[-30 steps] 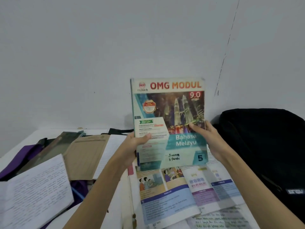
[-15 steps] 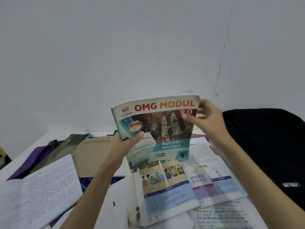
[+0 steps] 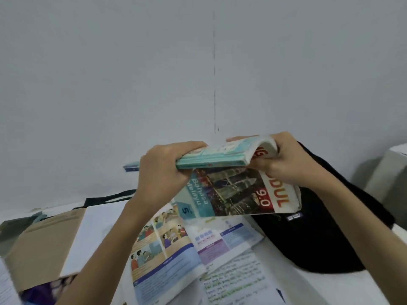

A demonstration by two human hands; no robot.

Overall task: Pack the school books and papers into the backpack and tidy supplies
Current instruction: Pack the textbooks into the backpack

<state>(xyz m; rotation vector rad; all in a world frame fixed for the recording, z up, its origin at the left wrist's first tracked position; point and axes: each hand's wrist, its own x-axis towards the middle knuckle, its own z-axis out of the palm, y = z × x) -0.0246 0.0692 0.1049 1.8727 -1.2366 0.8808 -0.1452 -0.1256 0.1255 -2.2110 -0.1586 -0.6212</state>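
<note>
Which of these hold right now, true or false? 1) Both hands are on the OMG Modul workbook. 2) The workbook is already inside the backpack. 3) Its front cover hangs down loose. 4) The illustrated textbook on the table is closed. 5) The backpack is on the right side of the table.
1) True: the left hand and right hand both grip the OMG Modul workbook.
2) False: it is held in the air, above the table, outside the black backpack.
3) True: the front cover droops below the page block.
4) False: the illustrated textbook lies open on the table.
5) True.
</note>
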